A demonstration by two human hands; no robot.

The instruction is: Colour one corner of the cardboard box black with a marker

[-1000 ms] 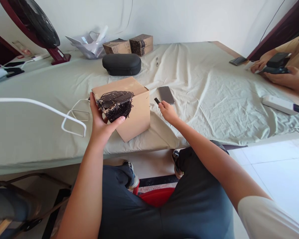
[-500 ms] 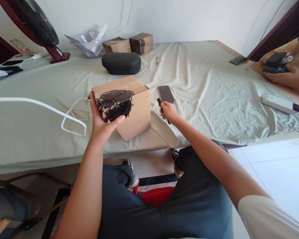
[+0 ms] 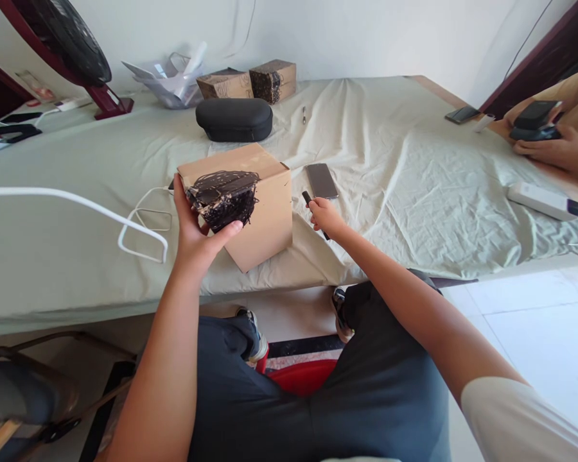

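A brown cardboard box (image 3: 262, 205) with a black scribbled patch on its near corner rests on the cloth-covered table (image 3: 414, 160). My left hand (image 3: 195, 228) grips that scribbled corner, thumb on one side and fingers on the other. Just right of the box, my right hand (image 3: 325, 217) is closed around a thin black pen-like tool (image 3: 308, 197), whose ends stick out above and below the fist. A dark phone (image 3: 321, 180) lies flat just beyond my right hand.
A black oval case (image 3: 234, 119) lies behind the box, with two small cardboard boxes (image 3: 248, 83) and a plastic bag further back. A white cable (image 3: 139, 228) loops at the left. Another person's hands (image 3: 546, 144) hold a dark device at the right edge, near a white power strip (image 3: 542, 201).
My right hand has closed round the black tool and drawn it slightly back from the phone. The person at the right lifted one hand to the device. My left hand stays on the box.
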